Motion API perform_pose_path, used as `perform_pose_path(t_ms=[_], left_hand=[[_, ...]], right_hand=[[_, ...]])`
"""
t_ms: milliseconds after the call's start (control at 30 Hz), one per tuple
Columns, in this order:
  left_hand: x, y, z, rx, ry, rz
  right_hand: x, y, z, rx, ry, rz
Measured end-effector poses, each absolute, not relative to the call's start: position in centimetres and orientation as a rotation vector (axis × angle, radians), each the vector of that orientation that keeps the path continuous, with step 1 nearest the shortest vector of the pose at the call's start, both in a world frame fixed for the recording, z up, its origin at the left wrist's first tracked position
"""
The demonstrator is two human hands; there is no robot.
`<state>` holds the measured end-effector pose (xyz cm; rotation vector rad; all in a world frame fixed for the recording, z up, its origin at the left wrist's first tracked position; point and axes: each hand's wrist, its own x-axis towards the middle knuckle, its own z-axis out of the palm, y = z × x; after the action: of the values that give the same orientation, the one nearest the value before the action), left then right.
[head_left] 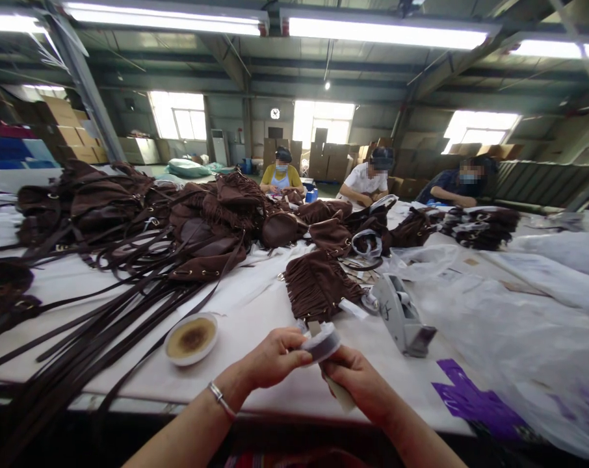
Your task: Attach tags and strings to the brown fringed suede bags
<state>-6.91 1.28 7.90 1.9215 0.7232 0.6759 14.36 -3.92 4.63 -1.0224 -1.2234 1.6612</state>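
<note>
Both of the person's hands meet over the near edge of the counter (255,312), closed on a small pale roll (322,340). Whether it carries tape or thread cannot be told from this view. The left hand (274,359), with a metal bangle (221,398) on its wrist, pinches the roll's rim from nine o'clock, thumb on top and fingers curled narrow. The right hand (359,383) cups the roll from five o'clock, and a pale strip (340,394) hangs from under its palm.

From the hands, a brown fringed bag (318,286) lies at twelve o'clock, near but apart. A grey hand-held dispenser (402,318) lies on its side at two o'clock. A shallow white dish (192,338) with a brownish middle sits at nine o'clock. Long dark straps (104,325) fan out beyond the dish, running back to a heap of brown bags (177,214) at eleven o'clock. Clear plastic sheeting (519,325) covers the counter at three o'clock, and a purple scrap (465,396) lies just under its near edge. Three people sit at the far end of the counter.

The work in hand looks like fingertip work at the roll's rim. To do it well, the right hand would likely hold the roll steady while the left thumb works along the edge. The grip should be light, so the roll can turn without slipping out. It would also help to stay over bare counter, clear of the bag's fringe and of the dish.
</note>
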Motion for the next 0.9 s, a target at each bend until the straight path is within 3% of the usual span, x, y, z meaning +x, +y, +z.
perform_pose_path(t_ms=[267,667,900], left_hand=[[-6.3,1.5,7.1,1.941,0.805,0.715],[-6.1,1.6,7.1,1.962,0.871,0.642],[-6.1,1.5,7.4,1.864,0.847,0.65]], right_hand=[[14.4,-5.9,3.5,-1.288,-0.997,1.475],[13.4,-5.0,2.8,-0.963,-0.656,1.578],[13.6,-4.5,2.0,-1.035,-0.914,1.553]])
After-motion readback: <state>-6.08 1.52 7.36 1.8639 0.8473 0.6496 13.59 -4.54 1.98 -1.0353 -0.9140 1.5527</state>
